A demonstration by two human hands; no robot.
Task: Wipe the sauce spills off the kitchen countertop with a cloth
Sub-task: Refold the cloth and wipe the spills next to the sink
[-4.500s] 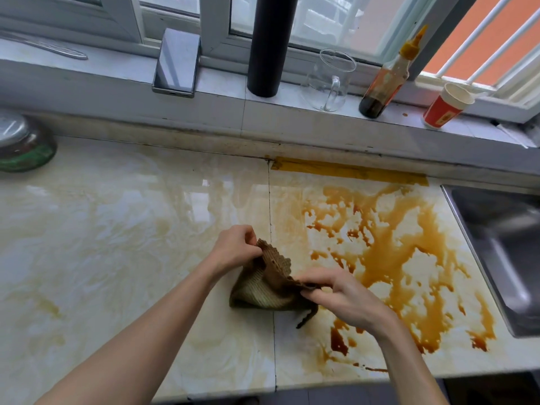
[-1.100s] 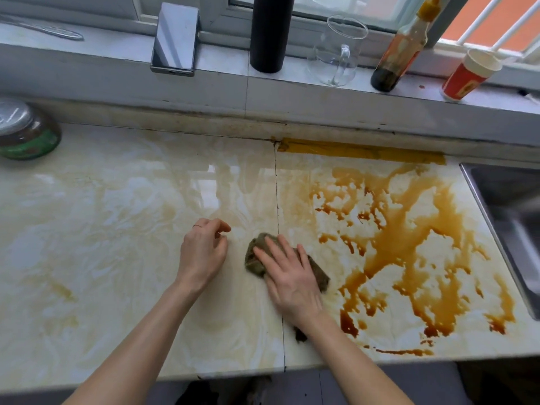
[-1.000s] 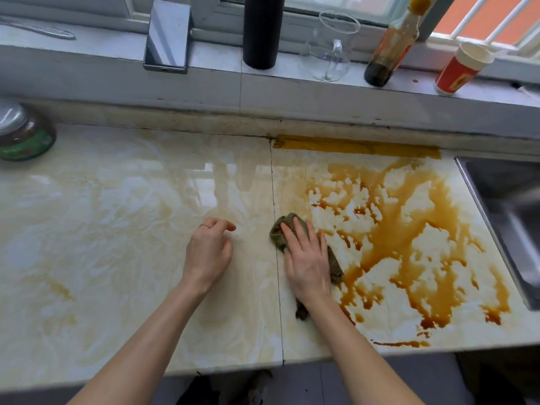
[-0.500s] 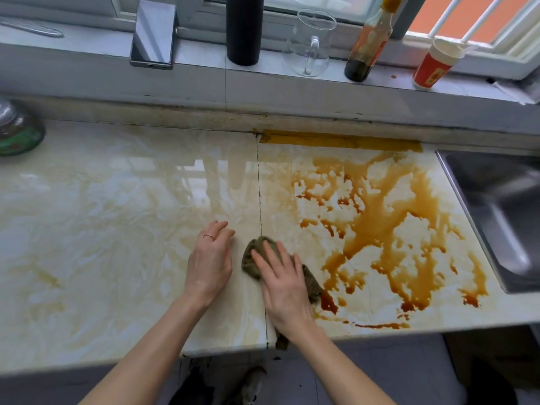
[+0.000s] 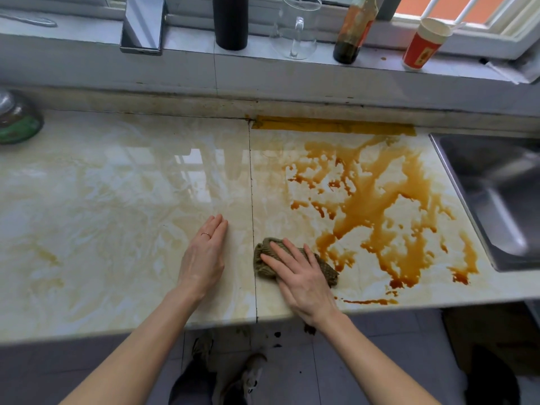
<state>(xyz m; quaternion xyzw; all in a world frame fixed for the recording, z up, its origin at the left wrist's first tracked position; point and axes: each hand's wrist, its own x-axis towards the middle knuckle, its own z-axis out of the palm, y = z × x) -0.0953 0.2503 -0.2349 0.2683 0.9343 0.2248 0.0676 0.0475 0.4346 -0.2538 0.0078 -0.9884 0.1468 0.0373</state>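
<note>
A brown knitted cloth (image 5: 325, 268) lies bunched on the pale marble countertop (image 5: 117, 206), just right of the seam. My right hand (image 5: 298, 277) presses flat on it with straight fingers, covering its middle. My left hand (image 5: 204, 258) rests flat on the bare counter left of the seam, a ring on one finger. A wide brown sauce spill (image 5: 377, 206) spreads over the counter to the right of the cloth, up to the sink. A thin streak of sauce (image 5: 368, 301) runs near the front edge.
A steel sink (image 5: 502, 200) borders the counter on the right. On the sill stand a phone (image 5: 143, 24), a black cylinder (image 5: 230, 21), a glass jug (image 5: 296, 27), a sauce bottle (image 5: 352, 27) and a red paper cup (image 5: 422, 43). A lidded bowl (image 5: 17, 121) sits far left.
The cloth went from being folded between both hands to lying under my flat right hand, which has been rubbing it back and forth near the seam. My left hand's fingers have straightened on the counter.
</note>
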